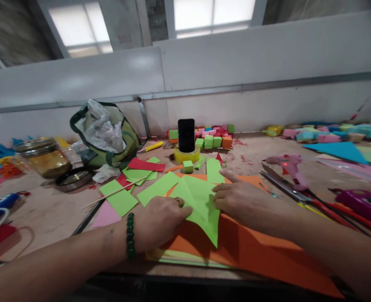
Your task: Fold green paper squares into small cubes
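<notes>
A creased sheet of light green paper (196,195) lies between my hands, its near corner bent up to a point over orange paper sheets (251,247). My left hand (162,216), with a green bead bracelet at the wrist, grips the sheet's left edge, thumb on top; its other fingers are partly hidden. At the right edge, my right hand (236,197) has its fingers bent against the paper, while the index finger stretches forward beside a smaller green strip (214,170). Another green piece (158,188) lies left of the sheet.
A dark phone (186,135) stands in a yellow tape roll (185,157), before several paper cubes (217,141). Right are a pink glue gun (289,165) and scissors (286,188). Left are wooden sticks (116,193), a green bag (110,134) and a glass jar (43,157).
</notes>
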Demonstrator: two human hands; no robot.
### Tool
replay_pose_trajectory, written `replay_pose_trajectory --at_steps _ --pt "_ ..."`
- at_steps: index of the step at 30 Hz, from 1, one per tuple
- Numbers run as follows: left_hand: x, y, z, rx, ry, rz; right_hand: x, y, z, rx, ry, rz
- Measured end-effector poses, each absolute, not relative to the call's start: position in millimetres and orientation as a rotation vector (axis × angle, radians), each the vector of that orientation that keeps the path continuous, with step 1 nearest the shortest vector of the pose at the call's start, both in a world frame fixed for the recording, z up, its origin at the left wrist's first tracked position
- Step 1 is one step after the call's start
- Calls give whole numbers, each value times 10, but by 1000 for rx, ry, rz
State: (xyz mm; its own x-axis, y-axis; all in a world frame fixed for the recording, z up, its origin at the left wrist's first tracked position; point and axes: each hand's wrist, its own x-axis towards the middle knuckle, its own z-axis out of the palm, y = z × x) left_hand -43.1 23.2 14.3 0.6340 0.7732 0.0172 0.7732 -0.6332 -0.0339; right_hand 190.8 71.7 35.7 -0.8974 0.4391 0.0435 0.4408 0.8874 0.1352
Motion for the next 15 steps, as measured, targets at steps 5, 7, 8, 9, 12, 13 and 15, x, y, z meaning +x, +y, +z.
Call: replay_pose_trajectory --at_steps 5,7,8,9,12,13,15 --pt "-527 378 181 -2778 -1803 -244 2014 960 391 -1045 -2943 619" --pt "-564 483 178 -2778 -2018 -299 2012 1083 336 -1061 -2838 787" --pt "-580 535 170 -2794 -2088 -318 1997 1135 295 -1086 -2776 825" --pt "-593 581 159 -2796 -2134 -336 1974 1176 249 -1132 -2725 849" --pt "-614 666 127 -2777 -2164 -336 1892 1235 113 -1316 -2634 780" --pt "-618 676 120 -2767 -2160 -323 1870 1239 76 -1351 -2608 728" --pt "-626 684 105 -2764 -2151 -312 1842 1239 24 -1368 -2539 654"
